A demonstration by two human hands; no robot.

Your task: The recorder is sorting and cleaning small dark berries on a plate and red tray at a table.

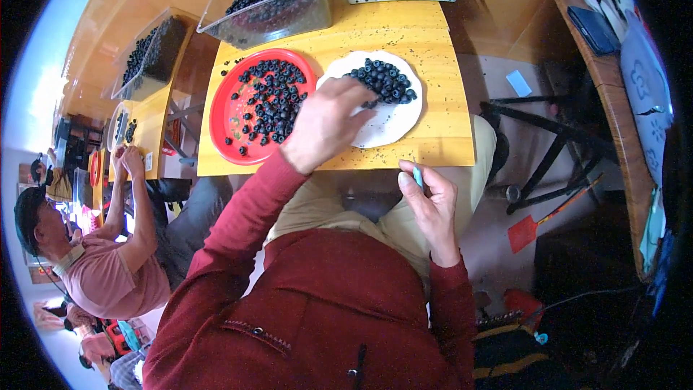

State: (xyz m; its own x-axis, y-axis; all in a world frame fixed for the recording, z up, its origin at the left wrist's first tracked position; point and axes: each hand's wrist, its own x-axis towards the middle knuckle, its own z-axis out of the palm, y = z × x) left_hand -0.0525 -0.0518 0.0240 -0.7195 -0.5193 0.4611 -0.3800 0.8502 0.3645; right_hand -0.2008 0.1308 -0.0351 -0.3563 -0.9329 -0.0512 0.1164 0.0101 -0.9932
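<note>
left hand [326,124] curls over the white plate [386,127] toward the right edge of the table [440,146], beside its dark berries [390,81]; any grasp cannot be told. right hand [434,209] pinches a slim blue tool [418,175] off the near edge. light, single-berry picking probably limits bruising.
</note>
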